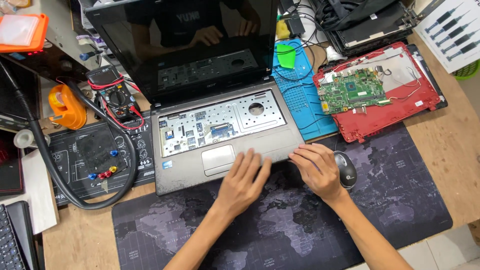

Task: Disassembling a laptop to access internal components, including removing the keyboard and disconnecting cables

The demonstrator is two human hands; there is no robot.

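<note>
A wooden tabletop [450, 150] carries everything here. Under both wrists lies a dark desk mat [280, 225] printed with a world map, reaching from below the left forearm to well past the right hand.

Just ahead of the fingers sits an open grey laptop [220, 135], its keyboard removed so the perforated metal tray beneath shows; the dark screen stands up beyond it and mirrors the person's arms. The left hand [242, 185] lies flat, fingers [250, 162] spread and open, tips resting on the laptop's front edge just right of the touchpad [218, 159], gripping nothing. The right hand [317, 170] has its fingers loosely curled, tips touching the laptop's front right corner, not closed around anything.

Beyond and to the right of the right hand lies a red laptop shell [395, 120] holding a green circuit board [352, 90]. Between that shell and the grey laptop lies a blue work mat [300, 100]. Far to the left of the left hand a black hose [45, 155] curves around a black mat with small coloured parts, near a multimeter [117, 97] and an orange tape dispenser [67, 107].

Just beside the right hand's knuckles, on its outer side, sits a black mouse [346, 169].
</note>
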